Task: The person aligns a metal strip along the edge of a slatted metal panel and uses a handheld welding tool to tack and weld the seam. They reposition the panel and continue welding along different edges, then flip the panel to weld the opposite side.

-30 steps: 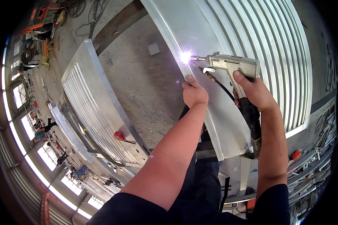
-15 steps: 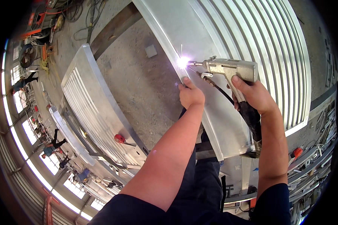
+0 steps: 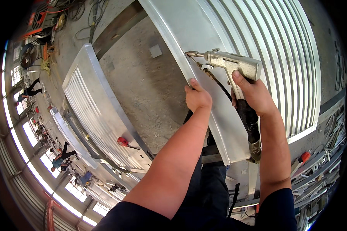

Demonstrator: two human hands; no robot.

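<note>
My right hand (image 3: 254,92) is wrapped round the grip of a silver-bodied welding torch (image 3: 229,61) with a thick black cable (image 3: 248,119) hanging below. Its nozzle is at the left rim of a large, pale metal panel (image 3: 216,94) with long parallel ribs; no arc glows there. A thinner black hose runs beneath the torch's front end. Below the nozzle, my left hand (image 3: 199,96) grips the same rim, thumb on top and the other fingers mostly hidden behind the edge.
To the left lies a second ribbed panel (image 3: 96,111) with a red-handled tool (image 3: 123,141) on it. A dark beam (image 3: 117,29) crosses the far side. Metal offcuts (image 3: 327,163) are heaped at right. Coiled cables lie far left, and people (image 3: 59,159) stand in the distance.
The bright arc at the nozzle has gone out. My right hand and the torch have shifted slightly left and away from me. My left hand keeps its hold on the rim.
</note>
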